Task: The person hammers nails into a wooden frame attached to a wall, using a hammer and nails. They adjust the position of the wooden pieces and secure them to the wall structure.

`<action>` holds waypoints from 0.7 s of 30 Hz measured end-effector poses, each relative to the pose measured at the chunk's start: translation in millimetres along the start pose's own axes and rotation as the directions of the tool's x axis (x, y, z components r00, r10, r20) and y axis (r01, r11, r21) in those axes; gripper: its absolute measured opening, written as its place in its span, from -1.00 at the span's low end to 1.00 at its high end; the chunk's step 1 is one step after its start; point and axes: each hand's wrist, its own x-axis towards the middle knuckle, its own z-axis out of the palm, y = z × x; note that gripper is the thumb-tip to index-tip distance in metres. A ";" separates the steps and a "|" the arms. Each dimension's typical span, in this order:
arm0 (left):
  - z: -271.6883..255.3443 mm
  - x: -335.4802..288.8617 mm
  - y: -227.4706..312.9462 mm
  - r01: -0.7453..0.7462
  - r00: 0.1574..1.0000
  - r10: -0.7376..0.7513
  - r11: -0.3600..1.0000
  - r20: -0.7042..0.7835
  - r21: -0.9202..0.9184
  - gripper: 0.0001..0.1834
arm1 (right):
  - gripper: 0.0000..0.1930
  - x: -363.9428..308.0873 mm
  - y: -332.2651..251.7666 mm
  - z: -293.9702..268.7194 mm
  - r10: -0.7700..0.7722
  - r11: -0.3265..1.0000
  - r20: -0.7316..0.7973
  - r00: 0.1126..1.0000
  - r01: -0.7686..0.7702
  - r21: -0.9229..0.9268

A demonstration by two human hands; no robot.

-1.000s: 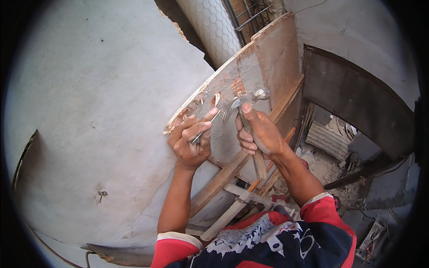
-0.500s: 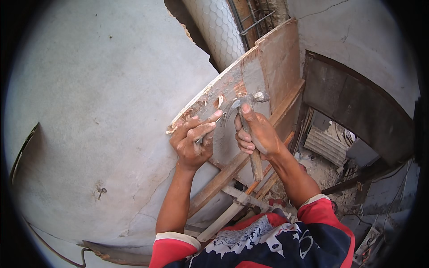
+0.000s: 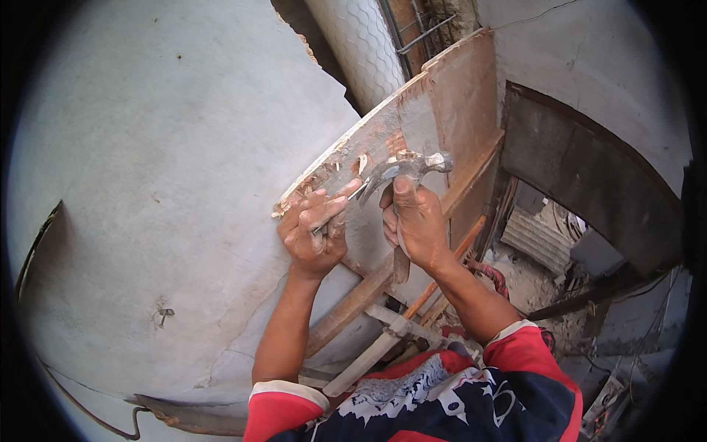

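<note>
My left hand (image 3: 315, 234) is closed in a pinch on a long thin nail (image 3: 359, 191), beside the splintered edge of a plywood panel (image 3: 468, 96). My right hand (image 3: 421, 230) is wrapped round the handle of a claw hammer (image 3: 414, 166), its thumb laid up toward the head. The hammer's claw points left and sits right by the end of the nail; whether they touch I cannot tell. Behind the hammer head, the panel's face is chipped and stained with wet-looking cement.
A wide grey wall (image 3: 162, 169) fills the left, with a bent nail (image 3: 165, 314) sticking out. A wooden beam (image 3: 350, 306) braces the panel. Rolled wire mesh (image 3: 357, 51) stands behind. Below right are rubble, corrugated sheets (image 3: 537, 241) and another person's patterned sleeve (image 3: 492, 277).
The hammer has turned, its handle now more upright and its claw lower beside the nail. My left hand has shifted slightly left and down. The other person's sleeve has come into view below.
</note>
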 end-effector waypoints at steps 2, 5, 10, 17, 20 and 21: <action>-0.9 5.0 2.9 -0.051 0.998 0.047 0.996 0.051 0.079 -0.93 | -0.44 3.3 18.4 1.6 -0.141 0.971 -0.070 0.988 0.124 -0.204; 3.7 0.6 -2.2 -0.018 1.000 0.017 0.998 -0.026 -0.055 -0.88 | -0.47 5.6 34.9 5.9 -0.035 0.996 -0.077 0.996 0.029 -0.080; 1.6 1.5 -0.3 0.008 0.999 -0.007 1.000 -0.034 0.015 -0.90 | -0.50 -1.5 29.1 -5.0 0.150 0.953 -0.002 0.989 -0.144 0.267; 9.7 -4.6 -4.2 -0.011 0.995 0.010 1.000 -0.095 -0.009 -0.89 | -0.74 -16.0 15.5 -21.8 0.005 0.972 -0.043 0.999 -0.015 -0.235; 9.2 1.2 -0.5 -0.027 0.999 0.029 0.999 -0.045 0.041 -0.91 | -0.83 -33.6 14.5 -35.1 0.070 0.959 0.072 0.995 -0.048 -0.279; 8.9 3.4 0.6 -0.038 0.999 0.041 0.997 -0.036 0.070 -0.92 | -0.85 -41.8 14.5 -41.1 0.121 0.960 0.126 0.985 -0.084 -0.268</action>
